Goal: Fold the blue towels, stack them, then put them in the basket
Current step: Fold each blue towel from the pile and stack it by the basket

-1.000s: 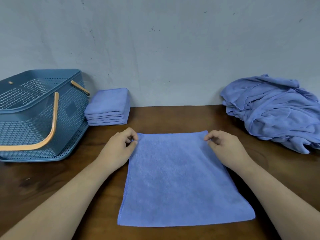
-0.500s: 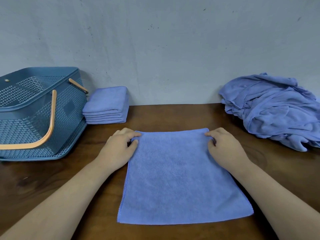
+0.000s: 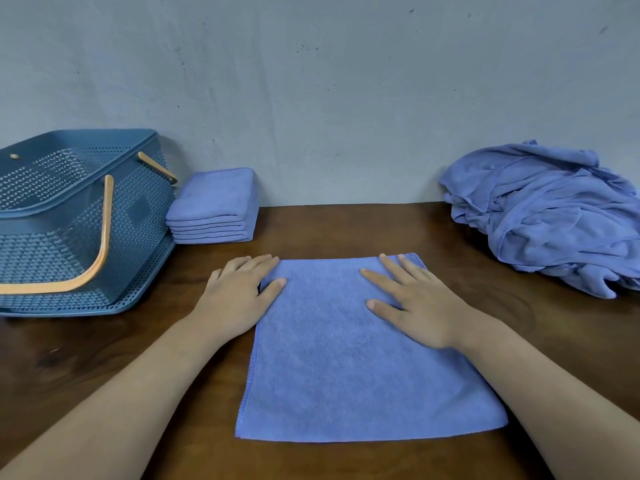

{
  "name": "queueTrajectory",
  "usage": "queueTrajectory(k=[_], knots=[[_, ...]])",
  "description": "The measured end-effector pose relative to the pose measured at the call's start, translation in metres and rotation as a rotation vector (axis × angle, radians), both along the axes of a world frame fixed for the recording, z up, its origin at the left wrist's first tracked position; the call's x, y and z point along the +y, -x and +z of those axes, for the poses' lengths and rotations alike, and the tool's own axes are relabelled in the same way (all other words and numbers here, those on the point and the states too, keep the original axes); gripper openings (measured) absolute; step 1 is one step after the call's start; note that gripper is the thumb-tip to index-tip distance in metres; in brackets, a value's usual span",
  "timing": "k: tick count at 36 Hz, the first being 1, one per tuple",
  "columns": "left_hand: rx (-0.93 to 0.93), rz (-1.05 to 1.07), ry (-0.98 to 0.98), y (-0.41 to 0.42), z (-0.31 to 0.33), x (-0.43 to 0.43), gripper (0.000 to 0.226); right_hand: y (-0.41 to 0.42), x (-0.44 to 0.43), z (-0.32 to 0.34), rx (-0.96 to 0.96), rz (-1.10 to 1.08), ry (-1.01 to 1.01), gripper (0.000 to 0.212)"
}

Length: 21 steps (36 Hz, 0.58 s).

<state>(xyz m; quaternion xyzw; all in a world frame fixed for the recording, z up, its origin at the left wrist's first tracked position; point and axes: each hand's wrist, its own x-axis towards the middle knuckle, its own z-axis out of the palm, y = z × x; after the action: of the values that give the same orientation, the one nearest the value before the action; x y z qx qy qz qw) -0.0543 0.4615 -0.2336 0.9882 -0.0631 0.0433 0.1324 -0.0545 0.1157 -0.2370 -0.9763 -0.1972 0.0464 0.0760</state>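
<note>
A blue towel (image 3: pixel 349 368) lies flat on the brown table in front of me. My left hand (image 3: pixel 239 296) rests at its far left corner, fingers straight, thumb on the cloth. My right hand (image 3: pixel 415 299) lies flat on the towel's far right part, fingers spread. A stack of folded blue towels (image 3: pixel 216 206) sits by the wall, beside a blue perforated basket (image 3: pixel 138 216) with orange handles at the far left. A heap of unfolded blue towels (image 3: pixel 550 216) lies at the far right.
A grey wall (image 3: pixel 329 98) closes off the back of the wooden table (image 3: pixel 346 226). Bare wood shows between the flat towel and the wall, and between the towel and the heap.
Both hands let go of the towel's far corners and their fingers straightened. My right hand slid inward onto the cloth and now lies flat on it.
</note>
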Motion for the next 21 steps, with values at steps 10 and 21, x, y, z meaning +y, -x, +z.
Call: queueTrajectory(k=[10,21], knots=[[-0.016,-0.328,0.064,0.021,0.023,-0.067,0.055,0.001,0.004,0.000,-0.015,-0.006,0.014,0.071],[0.142,-0.256,-0.141,-0.007,0.010,-0.070,0.072,0.002,0.003,-0.001,-0.033,0.002,0.015,0.078]])
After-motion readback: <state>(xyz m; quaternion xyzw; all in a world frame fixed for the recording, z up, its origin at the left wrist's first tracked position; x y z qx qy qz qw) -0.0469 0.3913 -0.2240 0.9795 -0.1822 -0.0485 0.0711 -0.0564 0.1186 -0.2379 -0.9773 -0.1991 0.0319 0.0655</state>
